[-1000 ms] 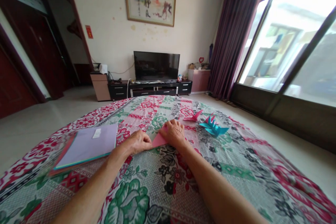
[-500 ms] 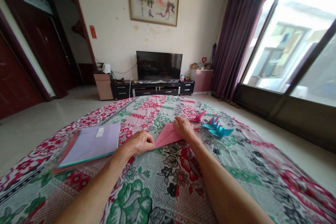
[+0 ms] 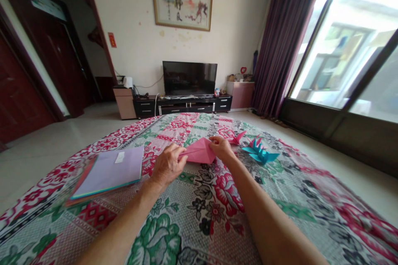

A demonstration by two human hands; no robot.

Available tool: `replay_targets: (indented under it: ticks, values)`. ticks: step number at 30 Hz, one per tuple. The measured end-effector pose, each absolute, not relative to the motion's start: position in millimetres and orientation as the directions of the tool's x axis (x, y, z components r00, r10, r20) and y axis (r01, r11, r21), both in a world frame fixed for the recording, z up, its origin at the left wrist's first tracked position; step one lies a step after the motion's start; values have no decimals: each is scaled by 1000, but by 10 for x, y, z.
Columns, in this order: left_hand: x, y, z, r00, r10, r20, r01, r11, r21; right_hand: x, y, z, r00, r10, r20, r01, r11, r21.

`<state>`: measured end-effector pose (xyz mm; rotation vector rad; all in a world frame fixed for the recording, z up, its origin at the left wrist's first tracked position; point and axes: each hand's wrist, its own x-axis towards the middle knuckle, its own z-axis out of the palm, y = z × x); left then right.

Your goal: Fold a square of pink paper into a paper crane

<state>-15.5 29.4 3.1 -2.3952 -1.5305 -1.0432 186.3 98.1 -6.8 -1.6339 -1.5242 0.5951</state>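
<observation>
A folded sheet of pink origami paper point(image 3: 200, 151) lies between my hands, showing crease lines and a pointed left end. My left hand point(image 3: 169, 160) pinches that narrow left end between thumb and fingers. At the upper right edge, my right hand point(image 3: 221, 148) has its fingertips closed on the paper. Just beyond the right hand sits a pink folded paper crane point(image 3: 239, 137). Blue folded paper cranes point(image 3: 260, 153) rest further right, partly covering another pink one.
A stack of coloured paper point(image 3: 108, 172), lilac on top with a small white piece point(image 3: 119, 157), lies at left. A flowered tablecloth point(image 3: 199, 215) covers the round table. Beyond stand a television point(image 3: 189, 78) and a low black cabinet point(image 3: 199, 107).
The pink paper has turned and been lifted slightly. My left hand has shifted its hold on the left point, and my right hand has gone from pressing flat to pinching the edge.
</observation>
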Motion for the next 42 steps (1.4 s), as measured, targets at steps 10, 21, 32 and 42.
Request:
replay_targets:
  ticks: [10, 21, 32, 42]
  values:
    - [-201, 323, -109, 449, 788, 421, 770, -580, 265, 1784, 801, -23, -46, 959, 278, 684, 233, -691]
    - [-206, 341, -149, 401, 762, 509, 737, -598, 314, 1754, 770, -75, -506, 768, 392, 711, 629, -315]
    - [-330, 409, -157, 451, 668, 592, 654, -699, 290, 1852, 856, -46, -337, 826, 452, 699, 541, -468]
    - [-431, 431, -192, 502, 654, 566, 636, -722, 271, 1986, 900, -63, -97, 902, 420, 729, 352, -587]
